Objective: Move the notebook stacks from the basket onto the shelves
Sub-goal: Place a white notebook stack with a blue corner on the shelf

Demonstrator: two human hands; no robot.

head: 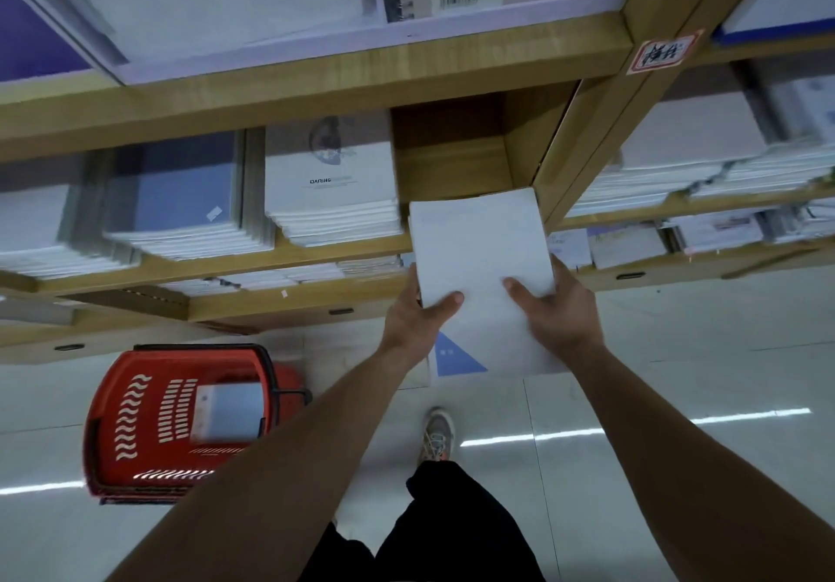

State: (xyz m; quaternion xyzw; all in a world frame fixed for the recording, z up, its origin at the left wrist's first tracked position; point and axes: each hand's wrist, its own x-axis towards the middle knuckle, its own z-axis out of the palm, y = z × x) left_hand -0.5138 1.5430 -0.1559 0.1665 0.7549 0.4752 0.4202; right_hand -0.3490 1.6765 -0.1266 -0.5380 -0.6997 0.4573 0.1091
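I hold a white notebook stack [479, 251] with a blue triangle on its near corner. My left hand [418, 317] grips its left edge and my right hand [558, 310] grips its right edge, thumbs on top. The stack's far end reaches the front edge of a bare wooden shelf compartment [452, 165]. The red basket [131, 419] stands on the floor at lower left, and one more notebook stack [230, 409] lies inside it.
Stacks of white and blue notebooks [330, 193] fill the shelf to the left of the bare compartment, and more fill the shelves to the right [687, 161]. A wooden upright [583, 152] borders the compartment on the right. My foot [436, 434] stands on the glossy tile floor.
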